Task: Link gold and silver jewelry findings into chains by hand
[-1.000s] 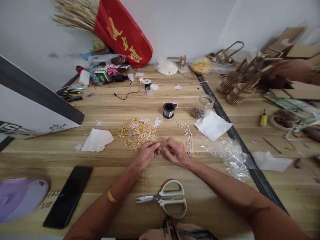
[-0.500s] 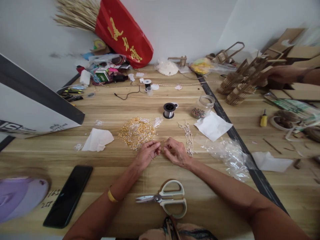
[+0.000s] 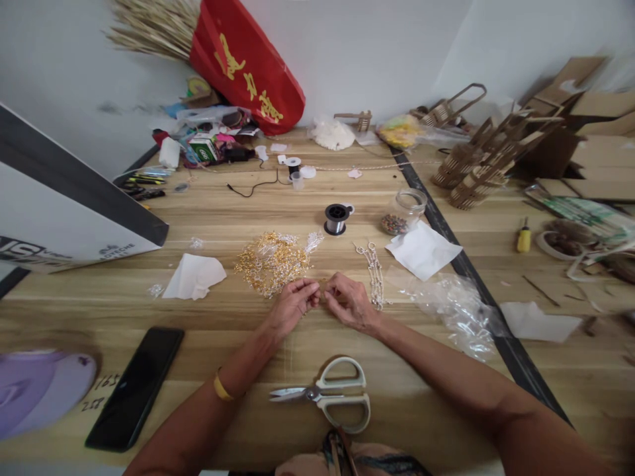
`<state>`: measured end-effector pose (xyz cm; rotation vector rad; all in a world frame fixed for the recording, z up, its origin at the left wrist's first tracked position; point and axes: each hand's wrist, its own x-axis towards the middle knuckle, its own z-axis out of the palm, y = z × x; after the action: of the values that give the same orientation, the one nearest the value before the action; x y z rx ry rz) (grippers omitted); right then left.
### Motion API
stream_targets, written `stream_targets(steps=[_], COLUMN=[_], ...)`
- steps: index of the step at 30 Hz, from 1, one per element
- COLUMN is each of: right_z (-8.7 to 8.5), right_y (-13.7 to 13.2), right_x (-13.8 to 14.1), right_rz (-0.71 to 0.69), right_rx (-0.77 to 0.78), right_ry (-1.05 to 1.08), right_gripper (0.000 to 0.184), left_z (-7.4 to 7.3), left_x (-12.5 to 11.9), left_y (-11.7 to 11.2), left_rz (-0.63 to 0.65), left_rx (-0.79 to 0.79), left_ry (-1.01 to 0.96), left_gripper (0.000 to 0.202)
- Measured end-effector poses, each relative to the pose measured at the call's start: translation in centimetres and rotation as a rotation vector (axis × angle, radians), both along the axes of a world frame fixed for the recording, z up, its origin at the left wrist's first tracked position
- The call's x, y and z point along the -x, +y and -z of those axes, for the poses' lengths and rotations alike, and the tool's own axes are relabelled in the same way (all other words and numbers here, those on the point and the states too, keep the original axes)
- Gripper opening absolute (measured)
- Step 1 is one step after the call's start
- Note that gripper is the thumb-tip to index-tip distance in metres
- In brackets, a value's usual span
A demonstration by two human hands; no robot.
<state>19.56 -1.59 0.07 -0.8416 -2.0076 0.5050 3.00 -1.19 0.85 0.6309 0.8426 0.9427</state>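
Note:
My left hand (image 3: 296, 303) is pinched closed around something tiny, with a bit of gold showing near the fingertips. Close beside it, my right hand (image 3: 348, 303) is also closed in a pinch, its thumb and forefinger almost meeting my left fingers. What lies between the fingers is too small to name. Behind my left hand spreads a heap of gold and silver beads (image 3: 270, 261). Several beaded strands (image 3: 376, 274) lie just right of my right hand. Scissors (image 3: 322, 395) with cream handles rest on the table between my forearms. A spool of thin wire (image 3: 336, 219) stands beyond my hands.
A glass jar of beads (image 3: 404, 211), white paper (image 3: 424, 250) and crumpled clear plastic (image 3: 461, 311) are on the right. A black phone (image 3: 135, 389) lies at left, near a purple object (image 3: 44, 390). Woven bamboo pieces (image 3: 476, 172) stand at far right.
A co-worker's hand at the far right, by the bamboo pieces, has gone out of view. My own hands have hardly moved.

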Motion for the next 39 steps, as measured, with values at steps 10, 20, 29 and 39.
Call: stream_targets(steps=[10, 20, 29, 39], right_z=[0.05, 0.08, 0.07, 0.34], right_y=[0.07, -0.02, 0.00, 0.09], right_x=[-0.05, -0.05, -0.15, -0.03], right_rz=[0.004, -0.004, -0.005, 0.002], right_rx=[0.013, -0.023, -0.014, 0.005], right_ry=[-0.031, -0.040, -0.047, -0.046], right_gripper=[0.005, 0.004, 0.004, 0.004], left_z=[0.06, -0.08, -0.17, 0.06], left_x=[-0.08, -0.02, -0.04, -0.09], left_y=[0.03, 0.00, -0.06, 0.00], left_rz=[-0.004, -0.006, -0.009, 0.007], left_rx=[0.004, 0.025, 0.024, 0.017], left_ry=[0.000, -0.005, -0.012, -0.003], left_gripper=[0.023, 0.023, 0.023, 0.021])
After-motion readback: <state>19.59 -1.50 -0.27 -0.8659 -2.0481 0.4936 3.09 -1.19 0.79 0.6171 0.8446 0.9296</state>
